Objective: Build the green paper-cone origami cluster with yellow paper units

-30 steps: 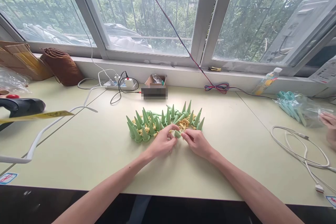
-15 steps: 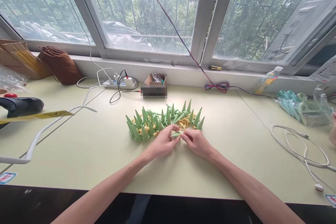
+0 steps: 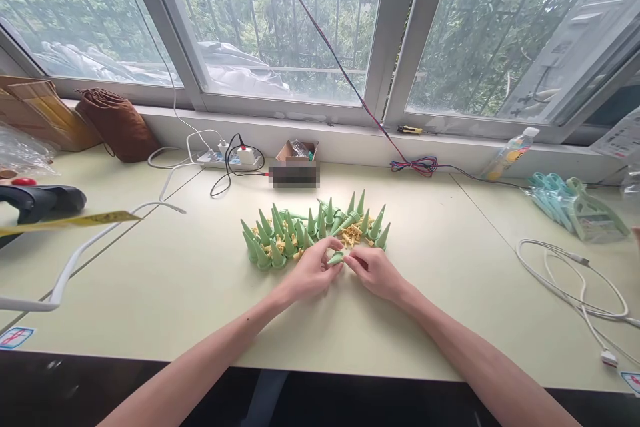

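A cluster of green cones (image 3: 280, 235) stands upright on the pale green table (image 3: 200, 280), mixed with small yellow pieces (image 3: 352, 233). In front of the cluster, my left hand (image 3: 311, 271) and my right hand (image 3: 376, 271) meet over one green cone (image 3: 335, 257) lying on its side. Fingers of both hands are pinched on that cone. Whether a yellow piece is between my right fingers is hidden.
A white cable (image 3: 575, 283) loops at the right, beside a pile of teal plastic parts (image 3: 565, 203). A power strip (image 3: 231, 159) and small cardboard box (image 3: 297, 153) sit near the window sill. A black object (image 3: 40, 201) and white tube (image 3: 90, 243) lie at the left.
My hands have stayed over the same cone, turning it slightly between the fingers. The other person's hand at the far right edge has pulled almost out of view, and the clear bag there is gone.
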Demonstrator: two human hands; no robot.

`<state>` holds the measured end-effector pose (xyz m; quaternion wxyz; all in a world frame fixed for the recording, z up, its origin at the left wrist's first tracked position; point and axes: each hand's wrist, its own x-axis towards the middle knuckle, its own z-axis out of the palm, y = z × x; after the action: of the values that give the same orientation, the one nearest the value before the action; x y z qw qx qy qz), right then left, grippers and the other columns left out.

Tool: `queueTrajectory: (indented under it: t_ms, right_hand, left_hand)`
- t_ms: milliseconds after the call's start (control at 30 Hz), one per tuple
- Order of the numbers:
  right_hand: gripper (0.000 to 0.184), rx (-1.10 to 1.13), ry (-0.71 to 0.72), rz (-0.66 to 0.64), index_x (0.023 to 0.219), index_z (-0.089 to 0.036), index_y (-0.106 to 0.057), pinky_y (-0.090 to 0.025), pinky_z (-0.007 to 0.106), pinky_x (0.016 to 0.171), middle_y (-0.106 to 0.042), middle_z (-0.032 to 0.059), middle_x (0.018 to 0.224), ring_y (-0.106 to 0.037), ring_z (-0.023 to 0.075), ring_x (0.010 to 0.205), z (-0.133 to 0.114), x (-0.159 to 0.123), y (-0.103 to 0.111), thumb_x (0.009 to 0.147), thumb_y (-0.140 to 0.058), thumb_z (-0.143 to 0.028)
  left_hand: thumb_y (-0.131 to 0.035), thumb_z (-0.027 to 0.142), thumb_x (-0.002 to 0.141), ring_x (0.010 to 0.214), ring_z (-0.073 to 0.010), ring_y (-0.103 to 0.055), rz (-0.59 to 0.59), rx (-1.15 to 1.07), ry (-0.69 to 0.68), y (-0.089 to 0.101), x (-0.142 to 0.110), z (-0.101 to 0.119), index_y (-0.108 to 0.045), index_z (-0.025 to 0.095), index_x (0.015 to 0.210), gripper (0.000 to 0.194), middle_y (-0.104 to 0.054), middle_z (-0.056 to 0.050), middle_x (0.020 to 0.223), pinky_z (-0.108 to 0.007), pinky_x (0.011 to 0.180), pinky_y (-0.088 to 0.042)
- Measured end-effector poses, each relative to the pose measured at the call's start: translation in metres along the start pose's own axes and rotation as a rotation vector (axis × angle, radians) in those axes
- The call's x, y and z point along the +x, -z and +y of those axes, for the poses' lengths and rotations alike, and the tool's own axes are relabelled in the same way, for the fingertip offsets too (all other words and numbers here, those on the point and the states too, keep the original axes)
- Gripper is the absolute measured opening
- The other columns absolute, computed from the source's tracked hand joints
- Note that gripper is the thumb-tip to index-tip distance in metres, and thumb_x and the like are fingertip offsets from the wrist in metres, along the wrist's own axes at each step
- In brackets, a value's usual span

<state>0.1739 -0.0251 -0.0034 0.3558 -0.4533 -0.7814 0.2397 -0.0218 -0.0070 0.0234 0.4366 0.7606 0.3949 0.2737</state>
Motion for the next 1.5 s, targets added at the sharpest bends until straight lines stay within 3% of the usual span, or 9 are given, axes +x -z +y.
queueTrajectory:
  t_ms: [300, 500, 1267, 1500]
  right_hand:
    - [0.037, -0.014, 0.006, -0.002, 0.065, -0.02, -0.039, -0.03, 0.025, 0.054, -0.043, -0.0037, 0.06, -0.039, 0.0109, 0.054, 0.0005, -0.0006, 0.0, 0.1, -0.047, -0.03]
    - [0.039, -0.023, 0.008, -0.01, 0.065, -0.02, -0.04, -0.03, 0.026, 0.054, -0.044, -0.0031, 0.059, -0.039, 0.0114, 0.054, -0.0007, -0.0002, 0.0007, 0.101, -0.044, -0.034]
    - [0.039, -0.018, 0.008, -0.016, 0.065, -0.02, -0.04, -0.03, 0.025, 0.054, -0.043, -0.0032, 0.059, -0.039, 0.0112, 0.054, 0.0001, -0.0004, 0.0, 0.101, -0.044, -0.034]
    - [0.043, 0.007, 0.009, 0.0, 0.063, -0.02, -0.036, -0.028, 0.026, 0.052, -0.038, -0.0042, 0.056, -0.034, 0.0109, 0.052, -0.0005, -0.0008, -0.0003, 0.102, -0.041, -0.037]
  left_hand:
    - [-0.056, 0.032, 0.088, 0.058, -0.011, -0.049, 0.0, -0.003, 0.012, 0.0002, -0.0013, 0.0035, -0.054, 0.019, 0.108, 0.024, -0.056, 0.001, 0.078, -0.023, 0.053, -0.041]
    - [-0.056, 0.032, 0.087, 0.053, -0.01, -0.048, 0.01, -0.003, -0.001, -0.0002, -0.0023, 0.0076, -0.055, 0.019, 0.107, 0.023, -0.054, 0.003, 0.073, -0.022, 0.05, -0.041]
    - [-0.057, 0.032, 0.087, 0.055, -0.0093, -0.048, 0.016, -0.007, -0.005, 0.0002, -0.002, 0.0064, -0.056, 0.019, 0.105, 0.022, -0.056, 0.001, 0.076, -0.02, 0.048, -0.041]
    - [-0.057, 0.03, 0.087, 0.064, -0.0108, -0.059, 0.025, -0.042, -0.05, -0.0014, -0.0007, 0.002, -0.061, 0.017, 0.098, 0.017, -0.063, -0.007, 0.1, -0.022, 0.053, -0.05]
